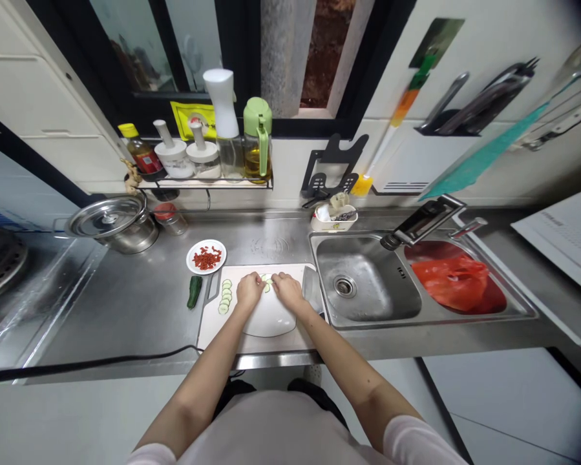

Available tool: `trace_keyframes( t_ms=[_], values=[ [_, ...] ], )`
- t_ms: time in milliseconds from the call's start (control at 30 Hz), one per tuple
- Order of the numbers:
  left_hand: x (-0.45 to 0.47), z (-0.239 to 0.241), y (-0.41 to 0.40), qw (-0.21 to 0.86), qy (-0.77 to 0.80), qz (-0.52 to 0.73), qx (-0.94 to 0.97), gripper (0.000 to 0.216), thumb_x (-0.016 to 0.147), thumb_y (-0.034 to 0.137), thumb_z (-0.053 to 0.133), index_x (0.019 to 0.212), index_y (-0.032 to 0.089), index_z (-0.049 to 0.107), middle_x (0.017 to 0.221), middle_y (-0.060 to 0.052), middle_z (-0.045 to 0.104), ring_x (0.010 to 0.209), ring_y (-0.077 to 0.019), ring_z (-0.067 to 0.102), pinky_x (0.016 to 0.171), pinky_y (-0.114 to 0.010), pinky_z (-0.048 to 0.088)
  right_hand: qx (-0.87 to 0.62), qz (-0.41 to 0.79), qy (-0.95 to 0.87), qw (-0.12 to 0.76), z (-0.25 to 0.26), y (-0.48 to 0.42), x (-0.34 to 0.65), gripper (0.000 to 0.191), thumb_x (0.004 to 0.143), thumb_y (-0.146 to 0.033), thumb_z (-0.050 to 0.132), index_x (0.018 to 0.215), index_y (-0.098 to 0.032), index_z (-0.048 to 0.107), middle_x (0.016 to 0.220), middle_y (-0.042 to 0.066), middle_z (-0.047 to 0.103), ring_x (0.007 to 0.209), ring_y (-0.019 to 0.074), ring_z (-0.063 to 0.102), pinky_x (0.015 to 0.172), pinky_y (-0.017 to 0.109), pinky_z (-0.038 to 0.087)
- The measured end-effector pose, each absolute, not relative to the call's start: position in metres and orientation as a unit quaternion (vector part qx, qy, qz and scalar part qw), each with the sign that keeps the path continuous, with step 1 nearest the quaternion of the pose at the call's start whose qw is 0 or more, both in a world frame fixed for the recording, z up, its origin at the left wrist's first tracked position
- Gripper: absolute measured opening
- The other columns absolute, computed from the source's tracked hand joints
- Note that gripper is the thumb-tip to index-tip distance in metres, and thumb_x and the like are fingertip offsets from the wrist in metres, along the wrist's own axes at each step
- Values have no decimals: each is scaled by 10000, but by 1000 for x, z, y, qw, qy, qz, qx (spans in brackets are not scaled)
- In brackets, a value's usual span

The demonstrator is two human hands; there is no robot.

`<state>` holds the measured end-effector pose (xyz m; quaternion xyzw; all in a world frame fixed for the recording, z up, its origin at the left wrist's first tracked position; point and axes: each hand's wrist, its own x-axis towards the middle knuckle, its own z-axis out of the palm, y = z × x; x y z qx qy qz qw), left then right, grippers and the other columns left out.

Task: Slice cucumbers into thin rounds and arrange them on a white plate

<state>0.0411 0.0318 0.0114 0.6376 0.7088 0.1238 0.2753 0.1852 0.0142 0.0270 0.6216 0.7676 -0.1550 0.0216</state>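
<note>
Both hands work over a white plate point(269, 321) that rests on a pale cutting board point(213, 332). My left hand point(250, 290) is closed, its fingertips pinched at the left edge of some cucumber slices point(267, 284). From the other side my right hand point(287, 289) has its curled fingers on the same slices; the exact grip is too small to make out fully. A row of overlapping cucumber slices point(225, 298) lies on the board's left part. Beside my right hand, a knife point(312, 290) lies flat along the board's right edge. Left of the board is a dark green cucumber piece point(194, 292).
Behind the board stands a small plate point(190, 265) of red bits. A lidded steel pot point(134, 234) and a jar point(172, 221) are farther left. The double sink point(368, 314) is at right, with a red bag point(450, 281) in it. A black cable point(101, 366) crosses the front edge.
</note>
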Motion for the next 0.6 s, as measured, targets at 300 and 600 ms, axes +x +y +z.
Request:
trace_keyframes(
  t_ms=[300, 600],
  values=[
    [40, 9, 32, 267, 706, 129, 644, 121, 781, 324, 604, 775, 204, 622, 776, -40, 678, 769, -181, 600, 668, -256, 356, 627, -154, 763, 20, 27, 14, 183, 261, 959, -275, 364, 1134, -224, 551, 1106, 83, 585, 1019, 204, 528, 767, 281, 401],
    [40, 8, 30, 277, 696, 157, 644, 115, 775, 314, 611, 752, 202, 614, 760, -30, 672, 731, -169, 591, 651, -256, 346, 639, -173, 749, -10, 30, 11, 182, 270, 966, -293, 353, 1134, -213, 548, 1117, 82, 587, 1026, 190, 516, 791, 266, 380]
  ],
)
